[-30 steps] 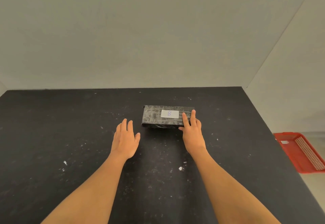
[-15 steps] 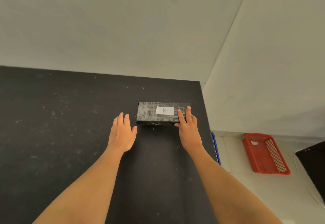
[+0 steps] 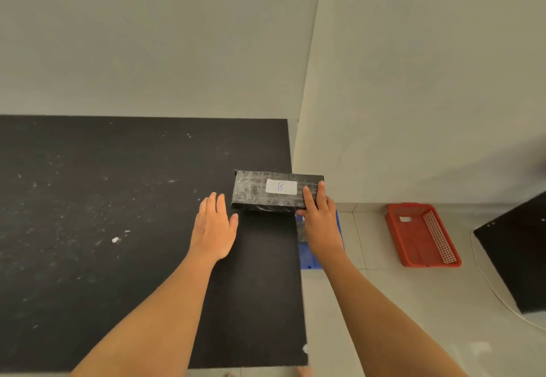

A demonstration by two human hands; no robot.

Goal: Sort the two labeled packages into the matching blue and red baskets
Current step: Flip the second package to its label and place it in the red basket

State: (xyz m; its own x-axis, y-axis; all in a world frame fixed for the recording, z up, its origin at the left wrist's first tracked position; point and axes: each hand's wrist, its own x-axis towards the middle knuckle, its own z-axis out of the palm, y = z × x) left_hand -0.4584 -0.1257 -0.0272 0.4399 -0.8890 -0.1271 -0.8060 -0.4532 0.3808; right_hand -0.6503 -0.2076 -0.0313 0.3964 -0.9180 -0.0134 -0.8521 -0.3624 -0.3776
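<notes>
The black package (image 3: pixel 266 192) with a white "B" label (image 3: pixel 281 187) sticks out past the right edge of the black desk (image 3: pixel 118 229), held in the grip of the right hand (image 3: pixel 320 223), fingers on top. The left hand (image 3: pixel 213 229) is flat and loose beside the package, holding nothing. The blue basket (image 3: pixel 307 257) sits on the floor (image 3: pixel 384 302) under the right hand, mostly hidden. The red basket (image 3: pixel 422 236) lies farther right. The package looks shiny with wrinkled tape.
</notes>
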